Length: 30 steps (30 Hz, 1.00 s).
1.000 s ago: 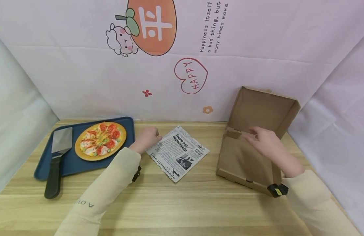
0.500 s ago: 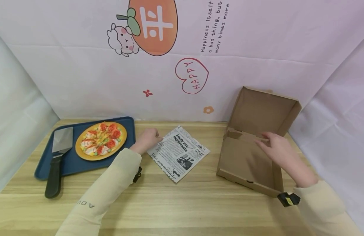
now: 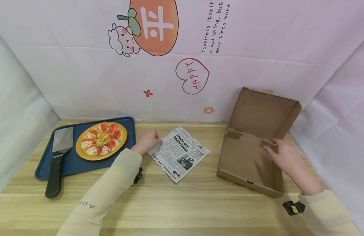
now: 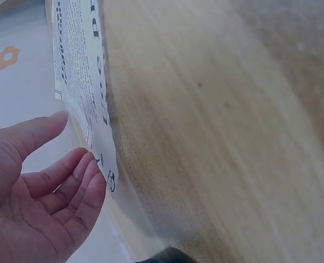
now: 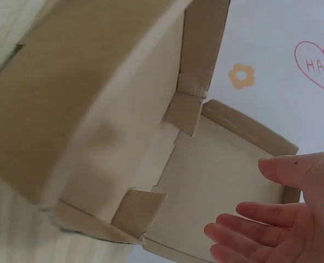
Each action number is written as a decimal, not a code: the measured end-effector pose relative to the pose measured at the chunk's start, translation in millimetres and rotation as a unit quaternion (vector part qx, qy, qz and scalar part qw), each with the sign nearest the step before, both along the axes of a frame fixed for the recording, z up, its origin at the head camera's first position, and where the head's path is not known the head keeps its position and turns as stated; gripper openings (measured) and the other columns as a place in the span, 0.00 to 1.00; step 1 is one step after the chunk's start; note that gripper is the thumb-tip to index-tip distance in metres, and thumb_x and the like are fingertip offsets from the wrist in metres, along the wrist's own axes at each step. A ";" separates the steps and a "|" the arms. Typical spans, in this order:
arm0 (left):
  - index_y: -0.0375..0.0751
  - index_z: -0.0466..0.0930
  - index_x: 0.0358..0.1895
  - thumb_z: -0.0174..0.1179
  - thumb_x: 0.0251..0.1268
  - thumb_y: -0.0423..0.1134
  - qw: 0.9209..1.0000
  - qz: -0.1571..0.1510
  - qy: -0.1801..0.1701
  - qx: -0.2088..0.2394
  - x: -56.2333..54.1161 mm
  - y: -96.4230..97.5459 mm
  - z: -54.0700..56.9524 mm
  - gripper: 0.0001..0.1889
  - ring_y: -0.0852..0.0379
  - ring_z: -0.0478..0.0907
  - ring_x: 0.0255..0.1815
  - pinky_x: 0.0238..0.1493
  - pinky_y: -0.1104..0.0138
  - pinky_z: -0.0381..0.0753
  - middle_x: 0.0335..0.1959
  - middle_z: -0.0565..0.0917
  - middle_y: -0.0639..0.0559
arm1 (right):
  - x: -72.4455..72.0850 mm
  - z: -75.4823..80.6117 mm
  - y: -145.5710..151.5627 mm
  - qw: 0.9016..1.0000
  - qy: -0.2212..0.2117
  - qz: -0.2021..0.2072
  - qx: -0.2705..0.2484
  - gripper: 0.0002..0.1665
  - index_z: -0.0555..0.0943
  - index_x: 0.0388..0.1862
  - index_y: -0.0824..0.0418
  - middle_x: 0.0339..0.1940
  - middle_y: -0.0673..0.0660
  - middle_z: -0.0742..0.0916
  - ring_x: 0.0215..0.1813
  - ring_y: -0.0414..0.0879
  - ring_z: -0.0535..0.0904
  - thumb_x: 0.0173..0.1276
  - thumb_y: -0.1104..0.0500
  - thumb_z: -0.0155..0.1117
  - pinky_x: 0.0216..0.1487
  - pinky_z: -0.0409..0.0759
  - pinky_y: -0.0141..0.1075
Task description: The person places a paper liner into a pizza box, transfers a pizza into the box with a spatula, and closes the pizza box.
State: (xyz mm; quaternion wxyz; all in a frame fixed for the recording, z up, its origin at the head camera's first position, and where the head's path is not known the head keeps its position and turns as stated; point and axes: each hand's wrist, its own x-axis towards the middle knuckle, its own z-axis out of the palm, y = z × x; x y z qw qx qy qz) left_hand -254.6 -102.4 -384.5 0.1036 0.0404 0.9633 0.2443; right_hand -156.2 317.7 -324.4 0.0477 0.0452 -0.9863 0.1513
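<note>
Brown cardboard forms the box (image 3: 244, 160), its lid (image 3: 264, 113) raised — opening looks done. Left of the box, the printed paper (image 3: 182, 154) lies on the tabletop (image 3: 182, 209); handling it seems only begun. Farther left of the box, the pizza (image 3: 102, 141) sits on a blue tray (image 3: 74, 164). At the paper corner farthest from the box, the left hand (image 3: 147, 141) has relaxed fingers — contact unclear. The right hand (image 3: 283, 154), over the box's right side, is loosely spread, holding nothing, well apart from the paper.

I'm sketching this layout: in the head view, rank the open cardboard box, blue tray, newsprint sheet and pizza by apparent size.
1. Open cardboard box
2. Blue tray
3. Newsprint sheet and pizza: too close to rank
</note>
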 end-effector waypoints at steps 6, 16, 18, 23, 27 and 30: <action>0.32 0.78 0.38 0.60 0.58 0.40 1.000 0.010 -0.011 0.002 -1.4 -0.5 -1.7 0.13 0.52 0.75 0.34 0.38 0.62 0.74 0.33 0.79 0.45 | 1.1 -10.3 6.7 1.000 0.002 -0.011 0.008 0.33 0.64 0.55 0.84 0.50 0.83 0.71 0.47 0.75 0.69 0.69 0.52 0.49 0.44 0.69 0.60; 0.34 0.78 0.36 0.60 0.59 0.43 1.000 0.019 -0.015 -0.001 0.8 -0.1 -2.4 0.13 0.53 0.74 0.33 0.38 0.63 0.72 0.32 0.78 0.47 | 4.0 -33.4 19.7 1.000 -0.005 -0.023 0.002 0.36 0.58 0.59 0.84 0.54 0.84 0.65 0.54 0.78 0.61 0.71 0.51 0.44 0.51 0.61 0.64; 0.35 0.78 0.37 0.60 0.58 0.43 1.000 0.020 -0.015 -0.003 0.9 -0.1 -2.7 0.13 0.53 0.74 0.33 0.38 0.63 0.72 0.33 0.78 0.47 | 4.7 -37.3 21.4 1.000 -0.009 -0.029 0.005 0.35 0.58 0.59 0.85 0.55 0.84 0.64 0.54 0.78 0.59 0.71 0.52 0.44 0.52 0.60 0.64; 0.34 0.77 0.39 0.62 0.56 0.43 1.000 0.019 -0.012 -0.001 0.8 -0.5 -4.0 0.15 0.52 0.74 0.34 0.39 0.62 0.72 0.34 0.78 0.46 | 7.0 -42.9 23.0 0.998 -0.042 -0.039 0.009 0.34 0.54 0.59 0.87 0.55 0.86 0.60 0.55 0.79 0.57 0.71 0.57 0.44 0.55 0.57 0.65; 0.33 0.77 0.41 0.63 0.56 0.42 1.000 0.020 -0.014 0.004 1.1 -0.3 -4.0 0.16 0.52 0.74 0.35 0.41 0.61 0.72 0.36 0.78 0.45 | 9.0 -46.9 24.9 0.997 -0.061 -0.038 0.004 0.34 0.51 0.60 0.88 0.55 0.87 0.58 0.56 0.79 0.55 0.70 0.60 0.44 0.56 0.55 0.65; 0.33 0.77 0.41 0.62 0.56 0.42 1.000 0.022 -0.018 0.008 1.3 -0.3 -3.7 0.16 0.51 0.74 0.36 0.41 0.60 0.72 0.37 0.78 0.45 | 10.0 -49.8 26.5 0.998 -0.058 -0.032 0.000 0.33 0.50 0.60 0.88 0.56 0.87 0.57 0.57 0.79 0.54 0.67 0.63 0.43 0.56 0.55 0.64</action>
